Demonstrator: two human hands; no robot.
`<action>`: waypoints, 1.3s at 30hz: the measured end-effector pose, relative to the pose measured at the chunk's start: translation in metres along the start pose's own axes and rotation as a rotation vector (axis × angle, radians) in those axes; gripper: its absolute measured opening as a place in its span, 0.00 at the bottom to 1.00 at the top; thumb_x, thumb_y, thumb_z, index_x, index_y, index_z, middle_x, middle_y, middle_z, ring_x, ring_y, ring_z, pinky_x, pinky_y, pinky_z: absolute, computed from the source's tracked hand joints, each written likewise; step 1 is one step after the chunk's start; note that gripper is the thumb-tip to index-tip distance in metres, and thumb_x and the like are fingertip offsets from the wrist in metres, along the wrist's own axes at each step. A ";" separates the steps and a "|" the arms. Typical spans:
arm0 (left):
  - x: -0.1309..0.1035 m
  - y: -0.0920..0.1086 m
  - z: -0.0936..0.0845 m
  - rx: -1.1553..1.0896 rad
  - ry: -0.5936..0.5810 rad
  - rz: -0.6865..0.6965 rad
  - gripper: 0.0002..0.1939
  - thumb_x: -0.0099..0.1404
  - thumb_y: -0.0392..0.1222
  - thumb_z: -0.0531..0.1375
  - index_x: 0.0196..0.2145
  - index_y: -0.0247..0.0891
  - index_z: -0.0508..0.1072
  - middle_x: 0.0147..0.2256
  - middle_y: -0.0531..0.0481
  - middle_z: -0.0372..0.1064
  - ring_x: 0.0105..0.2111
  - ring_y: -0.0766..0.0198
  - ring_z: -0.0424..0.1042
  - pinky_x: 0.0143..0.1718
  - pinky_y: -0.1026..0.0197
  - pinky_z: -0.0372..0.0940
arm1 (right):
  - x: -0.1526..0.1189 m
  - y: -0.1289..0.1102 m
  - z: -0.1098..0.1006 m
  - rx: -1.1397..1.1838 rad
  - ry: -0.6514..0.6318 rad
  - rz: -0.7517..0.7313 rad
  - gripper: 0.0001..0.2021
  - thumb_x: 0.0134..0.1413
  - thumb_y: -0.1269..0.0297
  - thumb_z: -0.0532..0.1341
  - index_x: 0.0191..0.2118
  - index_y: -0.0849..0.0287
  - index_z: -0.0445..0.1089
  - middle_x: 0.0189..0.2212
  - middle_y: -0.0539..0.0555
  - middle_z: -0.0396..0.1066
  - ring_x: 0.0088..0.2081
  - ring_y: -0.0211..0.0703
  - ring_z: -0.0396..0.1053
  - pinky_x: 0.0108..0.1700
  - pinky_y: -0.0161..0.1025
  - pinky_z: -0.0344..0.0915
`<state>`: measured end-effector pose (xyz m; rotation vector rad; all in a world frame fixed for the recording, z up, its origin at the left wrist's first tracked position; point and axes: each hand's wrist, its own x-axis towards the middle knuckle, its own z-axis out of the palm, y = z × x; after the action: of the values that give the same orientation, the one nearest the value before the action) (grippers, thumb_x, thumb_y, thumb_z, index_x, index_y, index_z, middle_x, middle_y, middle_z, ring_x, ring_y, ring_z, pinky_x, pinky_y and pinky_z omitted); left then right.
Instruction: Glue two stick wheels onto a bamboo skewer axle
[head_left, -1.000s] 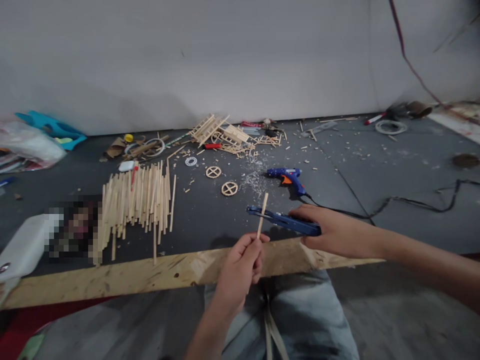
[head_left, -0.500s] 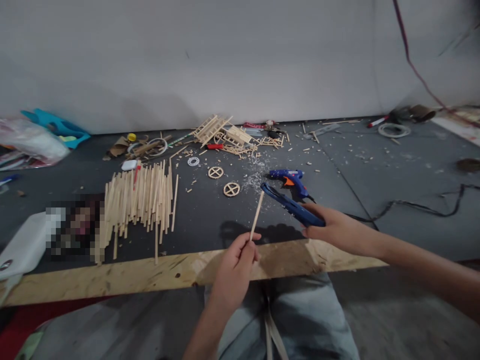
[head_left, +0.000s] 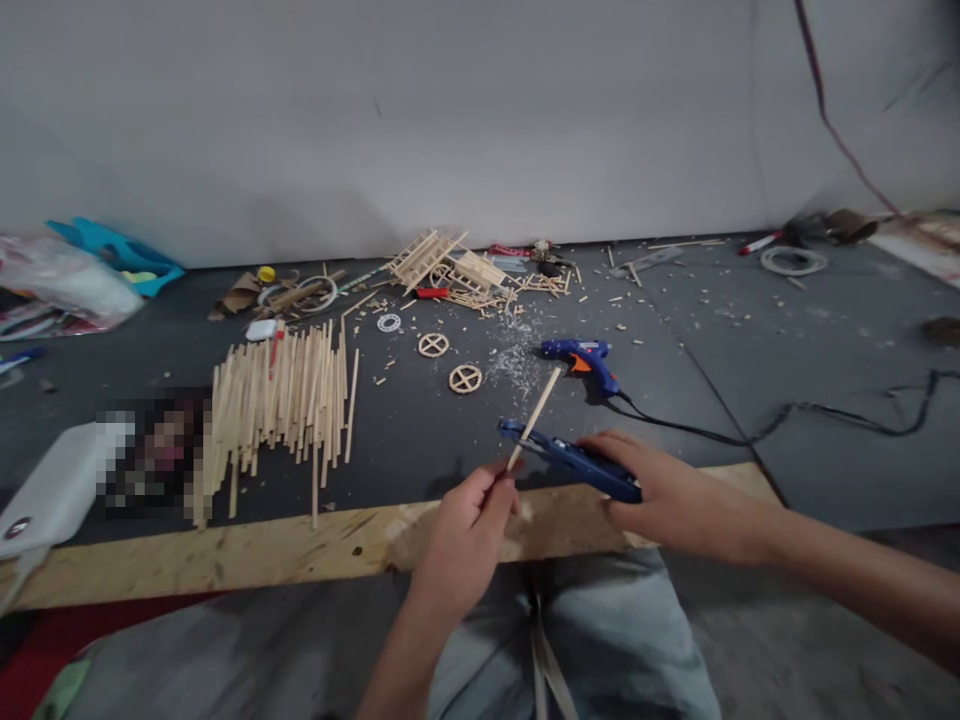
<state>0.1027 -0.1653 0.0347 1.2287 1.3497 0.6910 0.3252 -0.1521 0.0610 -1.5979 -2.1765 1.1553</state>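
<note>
So the pliers point(head_left: 581, 462) have dropped from the stick's top end, where they were half a second ago, to its lower part, right by the left fingertips, and the stick point(head_left: 540, 408) now leans more to the right. Left hand point(head_left: 466, 525) has the stick's bottom end pinched between thumb and fingers, over the near table edge. Right hand point(head_left: 660, 490) is wrapped around the pliers' handles; the stick crosses the jaws, but I can't tell if they're biting.

Closest obstacle is the glue gun point(head_left: 594, 352), just beyond the stick's tip, its cord point(head_left: 697, 433) running off right behind the right hand. White shavings point(head_left: 517, 365) lie left of the gun's nozzle, then two wheels point(head_left: 465, 379). Further left there's a big stick pile point(head_left: 285, 400), a few ends poking toward the wooden edge strip point(head_left: 225, 553). Dark table point(head_left: 405, 430) shows between pile and left hand, and a wider stretch runs right past the cord. Wooden frames point(head_left: 424, 262) and scraps crowd the back, against the wall point(head_left: 450, 130).
</note>
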 end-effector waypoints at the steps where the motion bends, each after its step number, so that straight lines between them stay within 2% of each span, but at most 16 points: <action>1: 0.001 0.001 0.000 0.013 0.004 0.011 0.14 0.63 0.49 0.50 0.35 0.38 0.70 0.25 0.55 0.63 0.22 0.69 0.56 0.24 0.66 0.51 | -0.001 -0.002 0.002 -0.006 -0.009 -0.007 0.27 0.42 0.72 0.55 0.53 0.58 0.61 0.46 0.56 0.65 0.47 0.48 0.64 0.50 0.42 0.59; 11: 0.005 -0.002 -0.002 0.164 0.032 0.043 0.17 0.64 0.51 0.49 0.26 0.38 0.69 0.23 0.53 0.68 0.23 0.67 0.61 0.25 0.65 0.50 | 0.005 -0.005 0.014 -0.027 -0.036 -0.031 0.26 0.41 0.74 0.55 0.52 0.59 0.61 0.44 0.57 0.65 0.44 0.47 0.63 0.46 0.41 0.59; 17: 0.005 -0.004 0.001 0.199 0.032 0.063 0.19 0.65 0.52 0.47 0.23 0.38 0.64 0.21 0.55 0.61 0.23 0.67 0.59 0.26 0.64 0.50 | 0.010 -0.002 0.016 -0.056 -0.035 -0.037 0.24 0.42 0.74 0.55 0.49 0.60 0.64 0.42 0.57 0.65 0.42 0.47 0.64 0.46 0.42 0.59; 22: 0.004 -0.010 0.005 0.095 0.028 0.052 0.17 0.64 0.52 0.48 0.27 0.38 0.64 0.20 0.57 0.55 0.22 0.68 0.55 0.24 0.65 0.49 | 0.012 0.000 0.019 -0.051 -0.039 -0.032 0.23 0.42 0.73 0.55 0.49 0.60 0.63 0.43 0.57 0.65 0.43 0.47 0.63 0.45 0.41 0.58; 25: 0.003 -0.013 0.007 0.055 0.021 0.043 0.16 0.64 0.51 0.48 0.30 0.38 0.66 0.21 0.57 0.56 0.22 0.69 0.54 0.24 0.66 0.50 | 0.012 0.001 0.020 -0.056 -0.035 -0.032 0.24 0.42 0.72 0.55 0.49 0.60 0.63 0.43 0.57 0.65 0.43 0.47 0.63 0.45 0.41 0.58; 31: 0.001 -0.018 0.008 0.070 0.050 0.016 0.17 0.64 0.51 0.49 0.34 0.37 0.69 0.23 0.54 0.62 0.26 0.66 0.60 0.27 0.66 0.55 | 0.014 -0.001 0.017 -0.081 -0.045 -0.047 0.22 0.43 0.71 0.55 0.48 0.61 0.65 0.43 0.57 0.66 0.43 0.46 0.64 0.45 0.39 0.59; 36: 0.002 -0.017 0.010 0.075 0.083 0.065 0.17 0.64 0.50 0.48 0.39 0.38 0.71 0.28 0.51 0.67 0.35 0.62 0.66 0.36 0.64 0.59 | 0.020 -0.002 0.014 -0.155 -0.040 -0.044 0.20 0.43 0.68 0.56 0.47 0.60 0.66 0.42 0.57 0.69 0.43 0.48 0.65 0.45 0.40 0.58; 39: 0.002 -0.019 0.012 0.045 0.111 0.051 0.18 0.63 0.52 0.49 0.40 0.38 0.72 0.24 0.52 0.65 0.32 0.62 0.66 0.34 0.64 0.59 | 0.024 -0.002 0.014 -0.210 -0.050 0.004 0.17 0.46 0.63 0.56 0.44 0.58 0.68 0.39 0.56 0.72 0.40 0.48 0.68 0.41 0.39 0.59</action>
<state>0.1097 -0.1714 0.0144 1.2796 1.4360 0.7787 0.3065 -0.1382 0.0462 -1.6709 -2.3972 1.0059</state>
